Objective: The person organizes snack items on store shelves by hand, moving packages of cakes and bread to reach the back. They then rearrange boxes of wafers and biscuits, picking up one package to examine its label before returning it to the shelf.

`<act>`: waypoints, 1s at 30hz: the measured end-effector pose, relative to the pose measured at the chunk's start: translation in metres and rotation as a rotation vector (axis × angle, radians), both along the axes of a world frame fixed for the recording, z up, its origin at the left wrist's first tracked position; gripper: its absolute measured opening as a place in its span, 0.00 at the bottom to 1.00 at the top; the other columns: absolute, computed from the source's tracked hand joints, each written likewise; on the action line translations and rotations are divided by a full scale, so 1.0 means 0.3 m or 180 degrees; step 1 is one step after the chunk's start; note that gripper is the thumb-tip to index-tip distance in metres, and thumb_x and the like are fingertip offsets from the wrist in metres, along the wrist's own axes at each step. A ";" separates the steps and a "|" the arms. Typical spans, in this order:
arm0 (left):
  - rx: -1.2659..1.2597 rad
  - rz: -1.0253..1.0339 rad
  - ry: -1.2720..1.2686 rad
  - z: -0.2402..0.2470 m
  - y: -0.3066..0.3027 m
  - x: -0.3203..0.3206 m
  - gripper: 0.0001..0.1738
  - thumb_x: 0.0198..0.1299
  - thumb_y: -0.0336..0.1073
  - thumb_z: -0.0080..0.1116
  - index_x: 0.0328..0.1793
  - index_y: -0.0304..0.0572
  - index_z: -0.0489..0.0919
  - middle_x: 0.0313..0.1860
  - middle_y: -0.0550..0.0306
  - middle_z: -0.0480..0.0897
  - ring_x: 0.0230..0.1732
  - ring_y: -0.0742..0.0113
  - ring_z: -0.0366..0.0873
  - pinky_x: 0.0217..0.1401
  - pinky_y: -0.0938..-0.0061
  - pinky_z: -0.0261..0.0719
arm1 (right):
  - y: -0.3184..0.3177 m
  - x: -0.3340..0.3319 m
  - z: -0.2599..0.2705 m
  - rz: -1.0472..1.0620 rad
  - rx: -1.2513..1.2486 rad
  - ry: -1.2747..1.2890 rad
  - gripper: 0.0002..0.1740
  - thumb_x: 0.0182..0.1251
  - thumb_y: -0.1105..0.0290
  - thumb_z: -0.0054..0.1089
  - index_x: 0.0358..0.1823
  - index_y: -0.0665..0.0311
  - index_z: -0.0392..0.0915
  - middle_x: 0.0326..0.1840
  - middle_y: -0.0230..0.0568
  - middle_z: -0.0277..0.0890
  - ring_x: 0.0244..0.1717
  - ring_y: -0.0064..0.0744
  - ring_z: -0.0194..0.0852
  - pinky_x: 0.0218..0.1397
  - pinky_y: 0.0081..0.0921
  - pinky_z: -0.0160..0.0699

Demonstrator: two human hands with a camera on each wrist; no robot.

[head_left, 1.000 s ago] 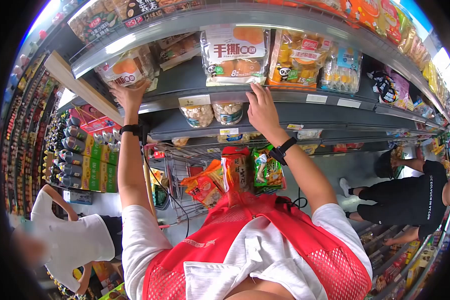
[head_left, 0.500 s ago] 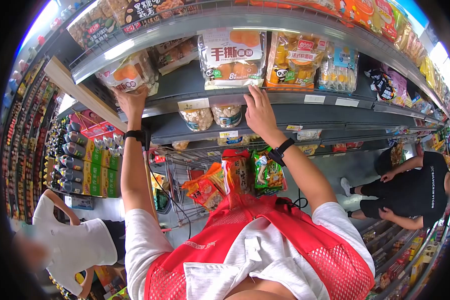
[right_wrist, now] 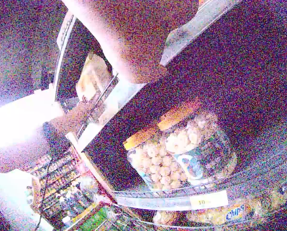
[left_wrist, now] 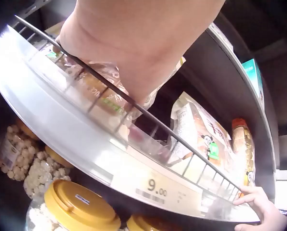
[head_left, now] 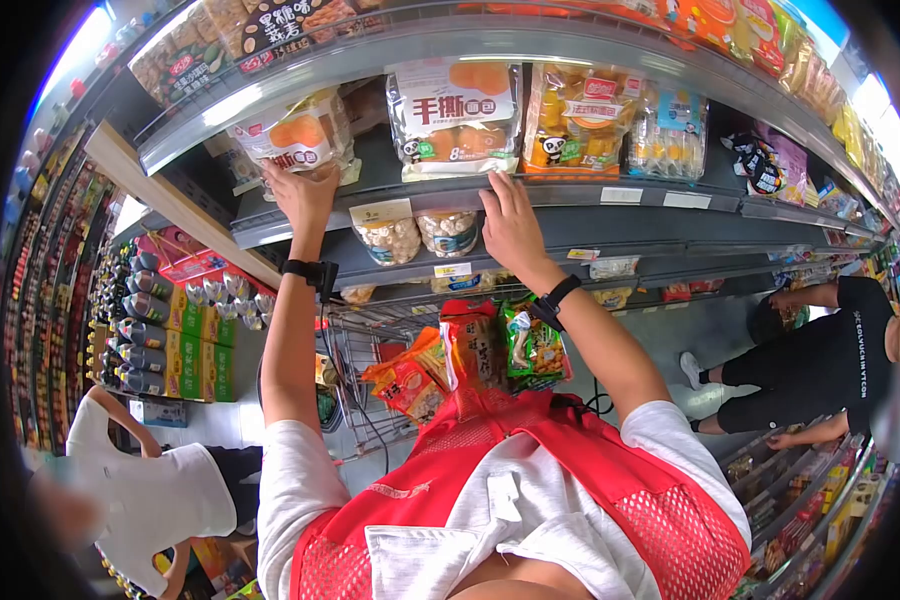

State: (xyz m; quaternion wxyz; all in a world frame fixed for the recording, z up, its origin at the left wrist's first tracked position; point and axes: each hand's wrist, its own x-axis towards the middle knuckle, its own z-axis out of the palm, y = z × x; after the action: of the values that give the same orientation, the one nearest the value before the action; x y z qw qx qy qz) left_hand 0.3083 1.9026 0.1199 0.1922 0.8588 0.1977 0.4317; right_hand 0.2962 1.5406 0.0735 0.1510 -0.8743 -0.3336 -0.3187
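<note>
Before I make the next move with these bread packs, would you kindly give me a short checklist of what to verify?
1. Left hand placed at the left bread pack: ok, it is at the pack's lower part.
2. Firm hold there: cannot tell, no view shows the grip fully.
3. Right hand free: ok, it holds nothing and is at the shelf edge.
4. Middle bread pack upright: ok, its front faces out.
5. Clear way straight out: not ok, a wire guard crosses in front.
6. Price label readable: ok, 9.00.
</note>
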 end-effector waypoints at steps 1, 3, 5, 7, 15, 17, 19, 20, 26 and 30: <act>-0.0019 -0.0008 0.0009 -0.001 -0.023 0.008 0.74 0.47 0.54 0.79 0.84 0.22 0.39 0.79 0.13 0.54 0.82 0.24 0.53 0.85 0.48 0.54 | 0.001 0.001 -0.001 -0.0004 -0.0002 0.0001 0.24 0.62 0.76 0.59 0.61 0.73 0.75 0.78 0.56 0.60 0.83 0.53 0.53 0.85 0.52 0.55; -0.0056 -0.0029 0.0026 0.001 -0.070 0.021 0.74 0.47 0.54 0.79 0.84 0.21 0.38 0.79 0.12 0.53 0.82 0.24 0.52 0.86 0.48 0.52 | 0.001 0.001 0.000 0.0000 0.0012 0.0009 0.24 0.62 0.77 0.60 0.61 0.73 0.75 0.78 0.56 0.59 0.83 0.53 0.53 0.85 0.52 0.55; -0.0142 -0.0064 0.0083 0.005 -0.111 0.031 0.75 0.48 0.54 0.79 0.84 0.20 0.38 0.79 0.11 0.51 0.83 0.23 0.49 0.86 0.48 0.51 | 0.001 -0.002 0.002 0.0015 0.0049 0.0025 0.24 0.61 0.77 0.60 0.61 0.73 0.75 0.78 0.56 0.59 0.83 0.54 0.53 0.85 0.52 0.55; -0.0202 -0.0088 0.0117 0.007 -0.144 0.043 0.75 0.48 0.54 0.80 0.84 0.20 0.37 0.79 0.11 0.50 0.83 0.23 0.49 0.86 0.47 0.51 | 0.001 -0.003 0.002 0.0050 0.0086 0.0053 0.25 0.61 0.77 0.60 0.61 0.74 0.75 0.78 0.57 0.59 0.83 0.54 0.53 0.85 0.53 0.55; -0.0134 -0.0133 0.0164 0.001 -0.220 0.082 0.78 0.49 0.55 0.81 0.84 0.19 0.34 0.80 0.10 0.49 0.84 0.21 0.46 0.86 0.47 0.49 | -0.004 0.000 -0.008 -0.0017 0.0061 -0.0015 0.24 0.63 0.77 0.62 0.62 0.71 0.75 0.78 0.54 0.60 0.82 0.54 0.55 0.84 0.51 0.57; -0.0053 -0.0119 0.0152 -0.001 -0.221 0.082 0.77 0.48 0.55 0.81 0.83 0.18 0.35 0.79 0.10 0.50 0.83 0.20 0.47 0.86 0.46 0.51 | -0.001 0.000 -0.011 -0.0011 0.0076 -0.0023 0.24 0.62 0.77 0.62 0.62 0.72 0.75 0.78 0.54 0.60 0.82 0.54 0.54 0.84 0.51 0.57; 0.0095 -0.0113 0.0104 -0.006 -0.215 0.086 0.75 0.48 0.56 0.79 0.82 0.18 0.37 0.77 0.09 0.52 0.80 0.18 0.51 0.84 0.45 0.54 | -0.001 0.000 -0.009 -0.0006 0.0091 -0.0020 0.25 0.62 0.77 0.62 0.62 0.72 0.75 0.78 0.55 0.60 0.82 0.54 0.54 0.84 0.51 0.57; 0.0084 -0.0118 0.0111 -0.008 -0.213 0.088 0.75 0.48 0.56 0.79 0.82 0.18 0.37 0.77 0.09 0.53 0.80 0.18 0.51 0.84 0.45 0.55 | -0.002 -0.001 -0.009 -0.0005 0.0098 -0.0015 0.25 0.61 0.77 0.62 0.62 0.72 0.75 0.78 0.55 0.60 0.82 0.54 0.54 0.84 0.51 0.57; -0.0023 -0.0142 0.0243 0.004 -0.211 0.076 0.77 0.47 0.57 0.80 0.84 0.20 0.36 0.77 0.10 0.52 0.80 0.19 0.53 0.84 0.46 0.55 | 0.000 -0.001 -0.012 0.0089 0.0176 0.0022 0.25 0.62 0.78 0.59 0.62 0.75 0.73 0.79 0.60 0.59 0.83 0.56 0.53 0.85 0.53 0.53; -0.0196 -0.0300 0.0232 0.011 -0.207 0.061 0.78 0.47 0.56 0.82 0.84 0.21 0.36 0.79 0.09 0.49 0.83 0.20 0.48 0.85 0.47 0.54 | -0.001 -0.008 -0.006 -0.0026 0.0081 0.0014 0.26 0.61 0.77 0.63 0.62 0.72 0.75 0.78 0.56 0.60 0.83 0.54 0.54 0.84 0.51 0.56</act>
State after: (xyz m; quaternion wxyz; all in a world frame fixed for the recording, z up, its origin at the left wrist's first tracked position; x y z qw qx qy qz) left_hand 0.3267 1.8404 0.1232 0.2314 0.8760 0.1770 0.3844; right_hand 0.2939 1.5404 0.0716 0.1615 -0.8743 -0.3256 -0.3216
